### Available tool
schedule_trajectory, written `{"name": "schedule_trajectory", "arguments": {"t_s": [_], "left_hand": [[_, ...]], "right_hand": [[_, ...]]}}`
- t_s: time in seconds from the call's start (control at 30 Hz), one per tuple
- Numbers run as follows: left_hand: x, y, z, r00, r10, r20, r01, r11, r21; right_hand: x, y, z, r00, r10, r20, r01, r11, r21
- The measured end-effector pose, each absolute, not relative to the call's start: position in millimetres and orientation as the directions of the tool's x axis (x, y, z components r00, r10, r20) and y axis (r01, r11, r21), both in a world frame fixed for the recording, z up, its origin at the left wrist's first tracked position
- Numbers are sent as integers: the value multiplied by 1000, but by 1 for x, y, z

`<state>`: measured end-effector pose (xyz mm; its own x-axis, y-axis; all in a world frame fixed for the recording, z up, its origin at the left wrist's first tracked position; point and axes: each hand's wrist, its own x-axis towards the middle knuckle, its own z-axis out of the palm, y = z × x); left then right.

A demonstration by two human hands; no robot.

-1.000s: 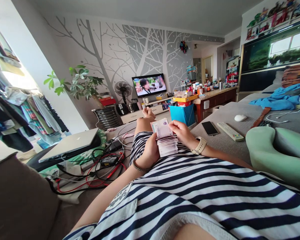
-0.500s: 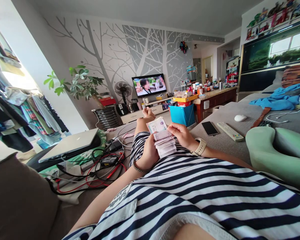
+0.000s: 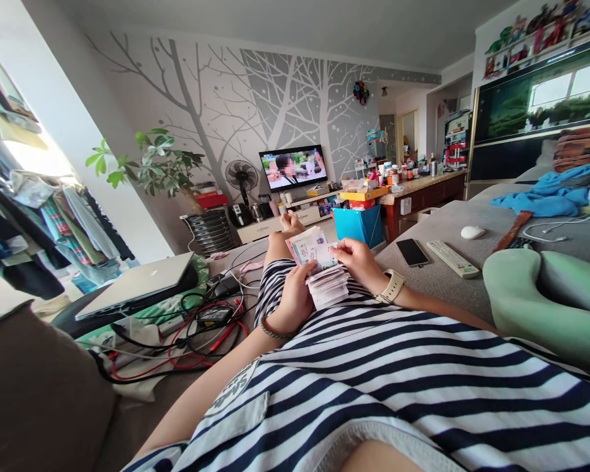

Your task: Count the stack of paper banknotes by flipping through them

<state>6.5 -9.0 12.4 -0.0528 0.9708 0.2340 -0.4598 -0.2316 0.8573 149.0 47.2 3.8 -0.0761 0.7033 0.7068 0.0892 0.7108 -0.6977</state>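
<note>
The left hand (image 3: pixel 295 295) is pinching a bunch of paper notes (image 3: pixel 328 288) over the stripy clothes (image 3: pixel 364 367). The right hand (image 3: pixel 360 263) is pinching the edge of one note (image 3: pixel 326 253) near the top.

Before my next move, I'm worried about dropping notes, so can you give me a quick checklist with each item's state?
1. Left hand grips the notes: ok, thumb on top.
2. Right hand has hold of the notes: ok, pinching at their right side.
3. Just one note in that pinch: cannot tell, too small to see.
4. Notes squared up: not ok, they are spread and uneven.
5. Watch apart from the notes: ok, on the right wrist.
6. Phone out of the hands: ok, lying on the couch.
</note>
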Motion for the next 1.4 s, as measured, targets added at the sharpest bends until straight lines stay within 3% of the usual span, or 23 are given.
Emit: {"name": "schedule_trajectory", "arguments": {"t_s": [0.23, 0.53, 0.8, 1.4], "left_hand": [[9, -8, 16, -6, 978, 211, -578, -175, 797], [10, -10, 19, -36, 985, 167, -545, -159, 823], [11, -8, 17, 25, 976, 215, -512, -172, 841], [10, -10, 18, -66, 978, 198, -471, -205, 858]], "right_hand": [[150, 33, 9, -91, 636, 767, 76, 772, -631], [150, 31, 11, -149, 619, 771, -36, 776, -630], [148, 32, 10, -203, 617, 761, -138, 751, -646], [151, 26, 13, -243, 602, 761, -89, 767, -635]]}}
